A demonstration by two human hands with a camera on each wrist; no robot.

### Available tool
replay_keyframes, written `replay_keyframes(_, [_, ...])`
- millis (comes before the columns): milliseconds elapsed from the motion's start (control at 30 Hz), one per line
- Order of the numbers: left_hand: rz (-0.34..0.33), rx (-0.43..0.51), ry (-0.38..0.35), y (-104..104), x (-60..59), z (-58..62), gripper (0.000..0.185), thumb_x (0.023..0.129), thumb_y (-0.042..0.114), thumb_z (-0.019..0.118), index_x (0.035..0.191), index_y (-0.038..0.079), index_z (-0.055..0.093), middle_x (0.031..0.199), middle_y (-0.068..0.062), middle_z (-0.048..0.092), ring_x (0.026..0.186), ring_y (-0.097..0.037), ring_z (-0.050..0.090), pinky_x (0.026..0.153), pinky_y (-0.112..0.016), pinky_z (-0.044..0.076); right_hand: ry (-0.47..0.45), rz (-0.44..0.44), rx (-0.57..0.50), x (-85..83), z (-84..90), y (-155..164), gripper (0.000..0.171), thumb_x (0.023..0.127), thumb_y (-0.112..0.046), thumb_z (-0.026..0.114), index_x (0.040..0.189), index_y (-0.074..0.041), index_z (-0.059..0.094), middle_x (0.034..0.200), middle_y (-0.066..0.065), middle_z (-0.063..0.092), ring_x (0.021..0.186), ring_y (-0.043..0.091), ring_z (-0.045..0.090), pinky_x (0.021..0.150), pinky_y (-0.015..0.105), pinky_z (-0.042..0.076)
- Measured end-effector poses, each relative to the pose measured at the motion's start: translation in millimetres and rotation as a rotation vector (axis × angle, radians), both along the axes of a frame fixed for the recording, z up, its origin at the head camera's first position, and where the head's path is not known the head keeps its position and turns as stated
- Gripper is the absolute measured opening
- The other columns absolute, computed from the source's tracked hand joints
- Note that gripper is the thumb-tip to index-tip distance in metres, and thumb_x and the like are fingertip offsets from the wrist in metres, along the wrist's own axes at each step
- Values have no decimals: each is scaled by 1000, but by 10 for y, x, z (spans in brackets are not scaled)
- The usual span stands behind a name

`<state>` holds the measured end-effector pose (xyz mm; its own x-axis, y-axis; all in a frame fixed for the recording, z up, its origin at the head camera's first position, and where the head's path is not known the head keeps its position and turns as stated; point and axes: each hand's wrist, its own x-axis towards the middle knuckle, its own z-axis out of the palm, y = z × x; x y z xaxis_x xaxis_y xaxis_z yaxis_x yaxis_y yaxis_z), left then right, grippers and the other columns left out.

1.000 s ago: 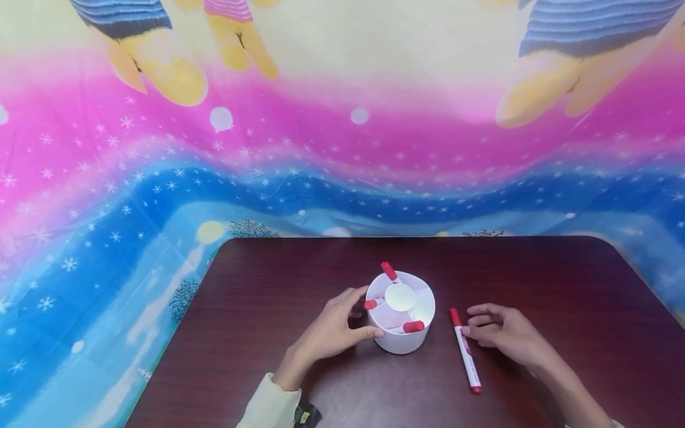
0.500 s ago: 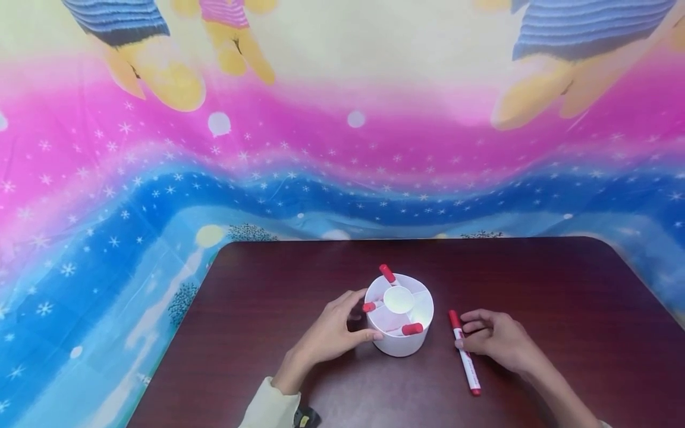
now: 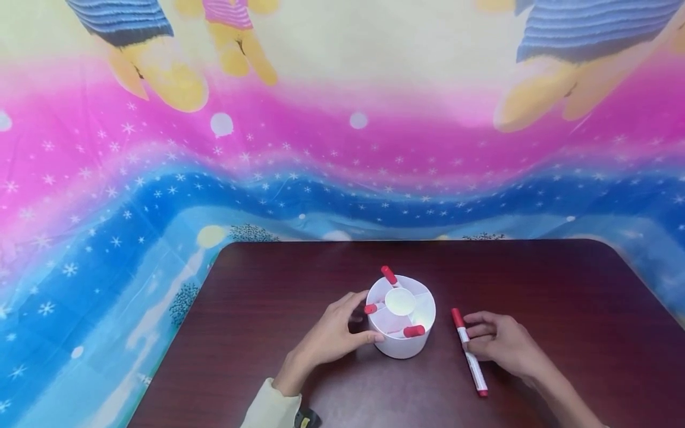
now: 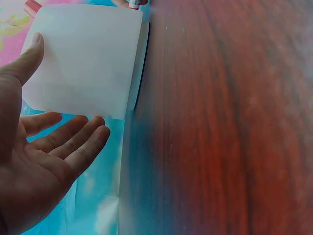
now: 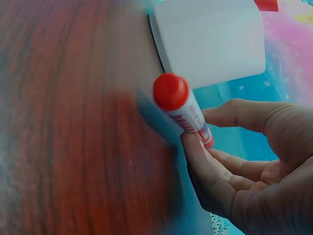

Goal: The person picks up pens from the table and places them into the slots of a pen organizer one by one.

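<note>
A white round holder (image 3: 402, 342) with divided compartments stands on the dark wooden table (image 3: 562, 297). Three red-capped markers (image 3: 414, 331) lean in it. My left hand (image 3: 357, 321) is at its left side, the thumb (image 4: 24, 63) against the holder's wall (image 4: 83, 58) and the fingers nearly straight beside it. To the right of the holder lies a white marker with a red cap (image 3: 469, 353). My right hand (image 3: 467, 333) pinches its barrel just below the cap. In the right wrist view the marker (image 5: 183, 107) sits between thumb and fingers (image 5: 230, 115).
The table's rounded far-left corner (image 3: 225, 249) and far edge border a bright pink and blue cartoon cloth (image 3: 160, 190) that hangs behind and to the left. A cream sleeve (image 3: 270, 410) covers my left forearm.
My right hand's fingers have closed round the lying marker, which shifted slightly to the right. The left hand and the holder have stayed where they were.
</note>
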<state>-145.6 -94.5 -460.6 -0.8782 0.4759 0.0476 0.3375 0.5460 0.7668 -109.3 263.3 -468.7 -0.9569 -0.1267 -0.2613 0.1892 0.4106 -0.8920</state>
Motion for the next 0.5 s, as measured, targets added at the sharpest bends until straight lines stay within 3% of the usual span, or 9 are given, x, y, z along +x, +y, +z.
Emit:
replay_keyframes(233, [-8,5,5,6,-10,-16,88,88,54,86,162,28,46,137,5,65,119,-13,70,101,-28,61,-7,-7,7,-15,17,47,63,91,0,78,146,14,51,122,25,72,98,23,76,78,37,68])
replay_keyframes(500, [-12,32,-3,-4,-10,-21,87,89,54,86,162,28,46,138,4,65,121,-20,71,103,-35,62,-7,3,-5,-28,58,51,68,94,-2,77,151,14,44,126,27,68,99,22,74,81,36,68])
